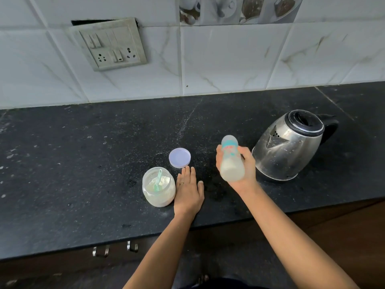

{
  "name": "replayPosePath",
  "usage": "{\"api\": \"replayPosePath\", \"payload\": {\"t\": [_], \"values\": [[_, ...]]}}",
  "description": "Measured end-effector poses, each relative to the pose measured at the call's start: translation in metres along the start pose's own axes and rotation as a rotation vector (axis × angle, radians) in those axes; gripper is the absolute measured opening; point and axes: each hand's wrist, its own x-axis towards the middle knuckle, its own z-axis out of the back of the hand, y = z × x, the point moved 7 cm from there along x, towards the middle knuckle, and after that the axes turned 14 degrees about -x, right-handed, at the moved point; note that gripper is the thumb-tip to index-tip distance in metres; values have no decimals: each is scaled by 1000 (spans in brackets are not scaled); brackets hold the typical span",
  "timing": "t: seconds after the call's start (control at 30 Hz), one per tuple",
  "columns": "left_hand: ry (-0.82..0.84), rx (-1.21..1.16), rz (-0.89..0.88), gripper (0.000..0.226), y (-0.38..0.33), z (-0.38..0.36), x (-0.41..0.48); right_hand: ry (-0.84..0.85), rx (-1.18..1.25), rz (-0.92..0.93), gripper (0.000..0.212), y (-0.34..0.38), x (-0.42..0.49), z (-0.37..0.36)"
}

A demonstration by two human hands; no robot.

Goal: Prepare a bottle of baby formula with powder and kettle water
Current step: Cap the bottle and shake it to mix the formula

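The bottle [230, 158] is blurred, its print unreadable, and the kettle [287, 151] hides most of its own handle.

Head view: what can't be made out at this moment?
- Baby bottle, head view: motion blur smears its print and markings; the right hand hides its far side.
- Kettle, head view: the closed lid hides any water; its body covers part of the handle.
- Cabinet handles, head view: blurred, shape unclear.
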Motion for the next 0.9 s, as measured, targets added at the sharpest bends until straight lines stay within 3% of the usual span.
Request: {"api": "replayPosePath", "payload": {"t": [0.13, 0.27, 0.4, 0.47, 0.57, 0.73, 0.9], "values": [[6, 2, 0, 59, 0, -1, 1, 180, -258, -20, 69, 2, -6, -14], [8, 11, 1, 59, 0, 0, 0, -83, 162, 45, 52, 7, 7, 3], [9, 7, 3, 60, 0, 0, 0, 48, -144, -66, 66, -12, -3, -7], [12, 8, 0, 60, 0, 0, 0, -20, -69, -56, 60, -14, 0, -7], [6, 19, -4, 59, -1, 1, -1, -146, 245, -33, 51, -15, 5, 0], [8, 34, 2, 60, -1, 1, 0, -38, 9, -101, 66, -16, -1, -13], [8, 35, 5, 60, -3, 3, -1, -141, 72, -30, 62, -13, -1, -20]]}}
